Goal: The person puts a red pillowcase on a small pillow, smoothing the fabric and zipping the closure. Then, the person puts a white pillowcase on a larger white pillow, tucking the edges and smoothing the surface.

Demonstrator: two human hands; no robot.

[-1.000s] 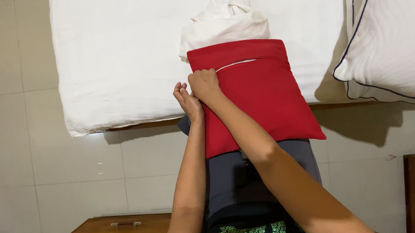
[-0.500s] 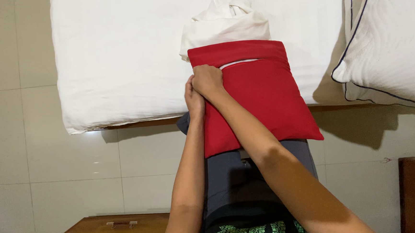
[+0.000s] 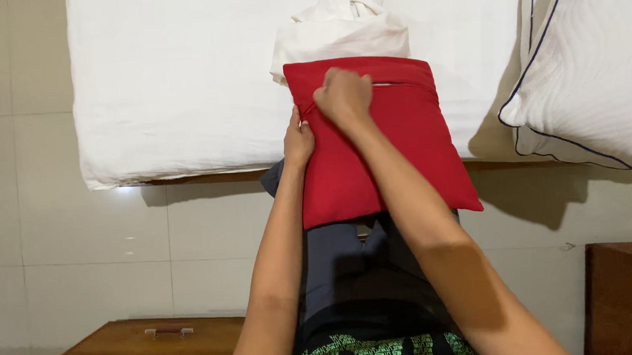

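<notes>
1. Head view: a wooden cabinet (image 3: 132, 346) sits low at left; above it, the white bed (image 3: 179, 83).
2. Left hand (image 3: 297, 138) grips the red cushion (image 3: 380, 151) at its left edge.
3. Right hand (image 3: 342, 95) is closed, pinching at the cushion's zip near the top; the cushion lies half on the bed's edge, half on the lap.
4. A folded white cloth (image 3: 340, 30) lies just past it; a white pillow (image 3: 595, 73) far right.

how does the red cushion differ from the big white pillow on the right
The red cushion is plain red, square and smaller; the white pillow is larger with dark piping. The cushion lies under the left hand and right hand, overhanging the bed edge; the pillow is untouched. Both rest on the white bed.
</notes>
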